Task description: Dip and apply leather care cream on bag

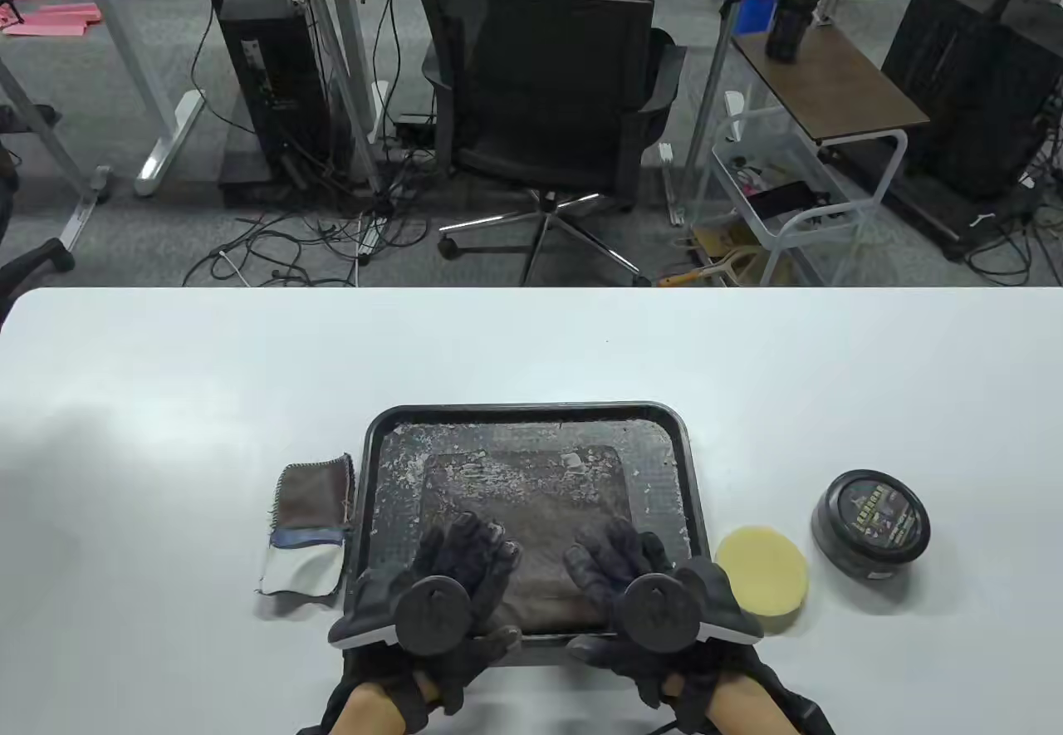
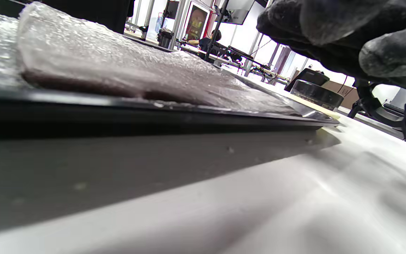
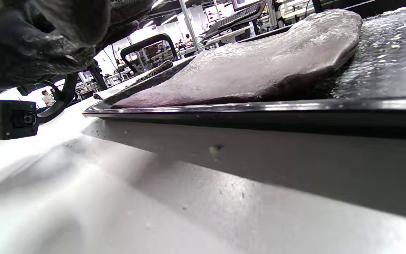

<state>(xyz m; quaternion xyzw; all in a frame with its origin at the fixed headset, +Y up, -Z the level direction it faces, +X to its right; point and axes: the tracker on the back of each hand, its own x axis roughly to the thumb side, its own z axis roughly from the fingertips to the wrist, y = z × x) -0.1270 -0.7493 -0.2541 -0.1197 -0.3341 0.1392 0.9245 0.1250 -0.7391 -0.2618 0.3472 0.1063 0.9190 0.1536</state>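
Observation:
A flat brown leather bag (image 1: 531, 494) lies in a black tray (image 1: 531, 409) whose floor is flecked with white residue. My left hand (image 1: 469, 548) and right hand (image 1: 610, 556) both rest open, fingers spread, on the bag's near end and hold nothing. A round yellow sponge (image 1: 760, 573) lies on the table just right of the tray. The black jar of leather cream (image 1: 870, 523) stands right of the sponge with its lid on. The left wrist view shows the bag (image 2: 118, 70) and the jar (image 2: 315, 93) beyond it. The right wrist view shows the bag (image 3: 259, 67) on the tray (image 3: 259, 109).
A folded brown and white cloth (image 1: 311, 519) lies against the tray's left side. The white table (image 1: 166, 403) ends at its far edge, with an office chair (image 1: 540, 95) and a side cart (image 1: 797, 187) beyond.

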